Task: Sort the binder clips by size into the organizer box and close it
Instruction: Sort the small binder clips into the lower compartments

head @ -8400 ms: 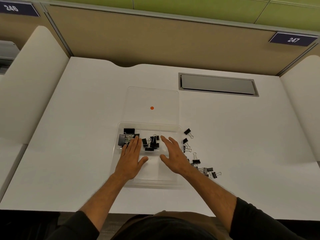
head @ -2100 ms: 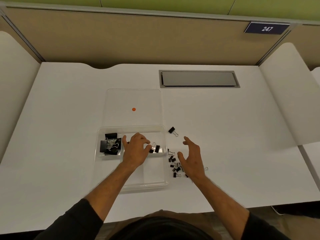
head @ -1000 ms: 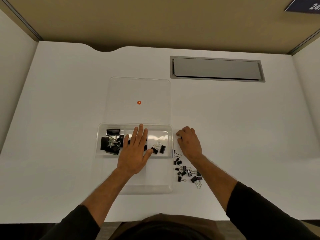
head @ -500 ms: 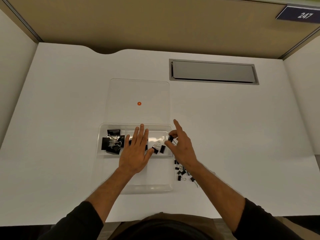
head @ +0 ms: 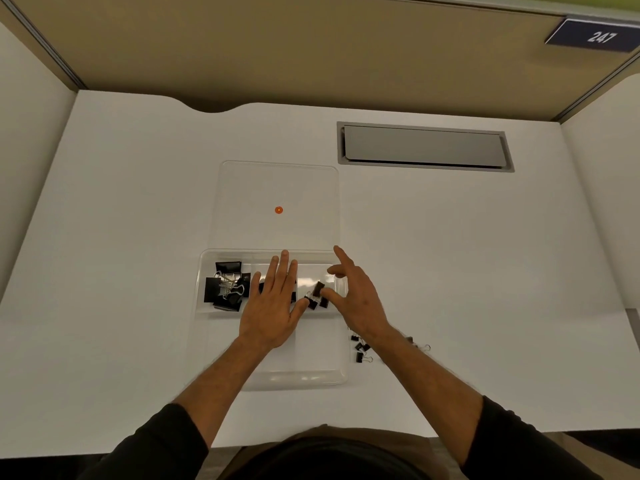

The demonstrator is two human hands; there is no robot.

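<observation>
On the white desk [head: 121, 237] my left hand [head: 273, 306] lies flat with straight fingers across the clear organizer box [head: 277, 375], while my right hand [head: 356, 299] pinches a small binder clip [head: 318, 289] over the box's far right compartment, loose clips [head: 362, 348] just right of the box.

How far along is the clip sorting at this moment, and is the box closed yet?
Partly done. Large black binder clips sit in the back-left compartment of the clear plastic organizer box. The right hand is pinching a medium black clip over the back-right compartment, while the left hand rests flat on the box. Small black clips remain on the white desk, and the clear lid lies open.
</observation>
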